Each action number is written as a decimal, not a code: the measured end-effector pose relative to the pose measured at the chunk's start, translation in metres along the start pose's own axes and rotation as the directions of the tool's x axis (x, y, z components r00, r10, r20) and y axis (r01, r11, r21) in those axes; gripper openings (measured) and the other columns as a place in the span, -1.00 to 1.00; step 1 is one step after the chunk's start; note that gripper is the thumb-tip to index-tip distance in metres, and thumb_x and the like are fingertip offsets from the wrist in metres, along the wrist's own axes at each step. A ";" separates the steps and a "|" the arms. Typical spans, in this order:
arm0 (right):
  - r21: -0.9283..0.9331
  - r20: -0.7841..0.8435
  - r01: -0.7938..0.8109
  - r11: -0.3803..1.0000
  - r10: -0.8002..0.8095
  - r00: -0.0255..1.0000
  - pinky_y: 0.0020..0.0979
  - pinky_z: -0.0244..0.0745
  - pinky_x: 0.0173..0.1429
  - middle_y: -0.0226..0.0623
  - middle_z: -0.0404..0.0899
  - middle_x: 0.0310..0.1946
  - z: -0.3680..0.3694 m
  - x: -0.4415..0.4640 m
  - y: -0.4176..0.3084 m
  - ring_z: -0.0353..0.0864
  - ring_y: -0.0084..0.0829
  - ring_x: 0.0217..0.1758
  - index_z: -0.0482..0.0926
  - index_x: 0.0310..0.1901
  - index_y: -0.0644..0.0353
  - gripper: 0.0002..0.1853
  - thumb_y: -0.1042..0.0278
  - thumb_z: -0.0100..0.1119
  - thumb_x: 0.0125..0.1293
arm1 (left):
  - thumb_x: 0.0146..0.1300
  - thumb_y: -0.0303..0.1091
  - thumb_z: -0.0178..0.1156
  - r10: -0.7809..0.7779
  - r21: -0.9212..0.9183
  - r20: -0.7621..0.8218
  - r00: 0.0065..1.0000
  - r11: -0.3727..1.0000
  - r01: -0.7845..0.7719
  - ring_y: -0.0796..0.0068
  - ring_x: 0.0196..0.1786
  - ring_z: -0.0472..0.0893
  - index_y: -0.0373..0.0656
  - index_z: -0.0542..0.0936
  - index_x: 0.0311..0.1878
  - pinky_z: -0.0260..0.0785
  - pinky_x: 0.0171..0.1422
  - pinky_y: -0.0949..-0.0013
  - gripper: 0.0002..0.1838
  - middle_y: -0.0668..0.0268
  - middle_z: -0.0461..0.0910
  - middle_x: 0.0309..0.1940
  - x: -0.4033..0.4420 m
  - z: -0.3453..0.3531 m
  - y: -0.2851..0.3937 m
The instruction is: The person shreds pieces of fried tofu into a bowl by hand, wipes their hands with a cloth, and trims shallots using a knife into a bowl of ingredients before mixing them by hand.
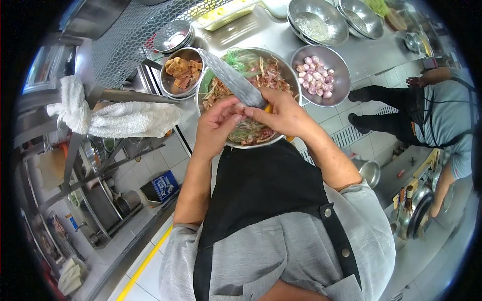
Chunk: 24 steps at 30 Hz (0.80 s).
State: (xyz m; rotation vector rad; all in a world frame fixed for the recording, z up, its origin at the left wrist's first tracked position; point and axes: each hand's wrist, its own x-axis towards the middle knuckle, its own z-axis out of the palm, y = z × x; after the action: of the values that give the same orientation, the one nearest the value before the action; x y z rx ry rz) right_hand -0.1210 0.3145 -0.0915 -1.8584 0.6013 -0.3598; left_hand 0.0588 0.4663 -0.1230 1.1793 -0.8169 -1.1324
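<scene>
My left hand [221, 123] is closed, its fingertips pinching a small pale shallot [240, 107]. A large knife [233, 78] with a broad grey blade and a yellow handle is in my right hand [281, 113]; the blade points up and to the left. My right thumb meets the shallot too. Both hands are over a big metal bowl [297, 83] filled with reddish-brown skins [253, 134] and a green plastic bag [240, 59]. To the right, peeled pinkish shallots [316, 76] lie in another metal bowl [343, 72].
Brown knobbly pieces [183, 71] fill a bowl on the left. More metal bowls [314, 22] stand at the back of the steel counter [241, 31]. A white towel [133, 119] hangs from a rail. At right, another person [442, 110] stands by pans.
</scene>
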 end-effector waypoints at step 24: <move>0.054 -0.044 -0.034 0.998 0.037 0.998 -0.16 0.63 0.02 0.02 0.77 -0.21 0.005 -0.006 0.007 0.82 -0.05 -0.11 0.71 0.14 0.20 -0.51 0.02 0.48 0.34 | 0.43 -0.69 0.27 -0.005 0.111 -0.026 1.000 0.994 0.008 0.46 0.20 0.69 -0.33 0.61 0.31 0.56 0.31 0.39 -0.60 0.22 0.70 0.14 0.001 0.005 0.005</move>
State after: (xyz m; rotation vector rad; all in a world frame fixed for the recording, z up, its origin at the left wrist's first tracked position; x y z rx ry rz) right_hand -0.1251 0.3200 -0.0999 -1.7908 0.6485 -0.3912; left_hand 0.0555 0.4640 -0.1172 1.2865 -0.8660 -1.0868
